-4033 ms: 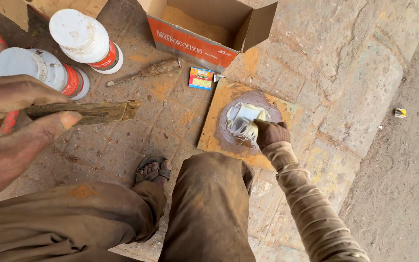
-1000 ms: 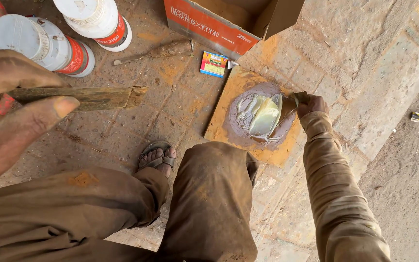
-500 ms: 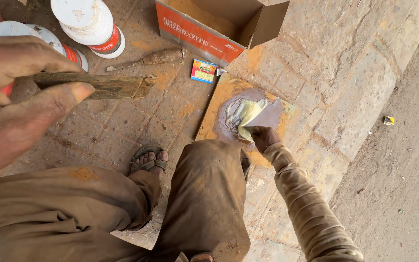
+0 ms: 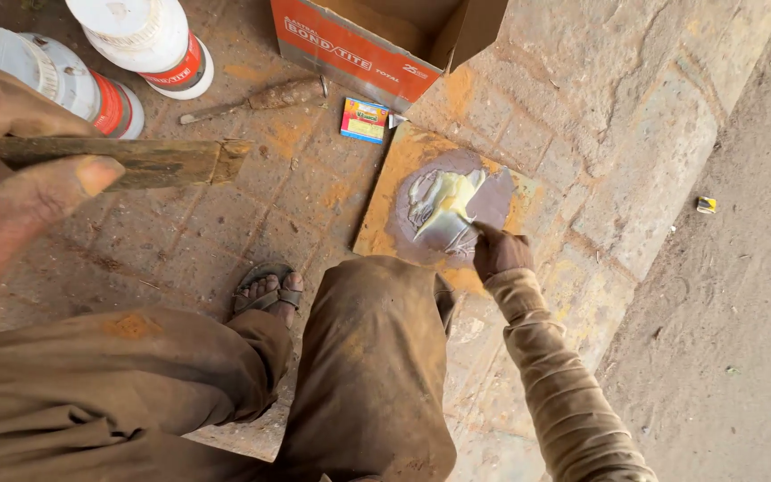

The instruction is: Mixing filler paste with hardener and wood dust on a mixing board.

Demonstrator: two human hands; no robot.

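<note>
My right hand (image 4: 500, 252) grips a putty knife (image 4: 491, 200) whose blade lies in a pale yellow-and-grey paste (image 4: 443, 207) spread on a square wooden board (image 4: 384, 214) lying on the paved floor. My left hand (image 4: 12, 178), close to the camera at the left edge, is closed around a dirty wooden stick (image 4: 149, 162) held level above the floor. My knees in brown trousers (image 4: 368, 366) fill the lower middle, and a sandalled foot (image 4: 266, 289) shows between them.
Two white plastic tubs (image 4: 149, 40) with red labels stand at the top left. An open red-and-brown carton (image 4: 385, 36) sits at the top. A small colourful box (image 4: 364, 120) and a dirty tool (image 4: 256, 98) lie near it. A stone kerb (image 4: 635, 170) borders dirt ground on the right.
My right hand has worked the putty knife back and forth over the paste on the board, drawing it toward me now. The stick in my left hand stayed roughly level.
</note>
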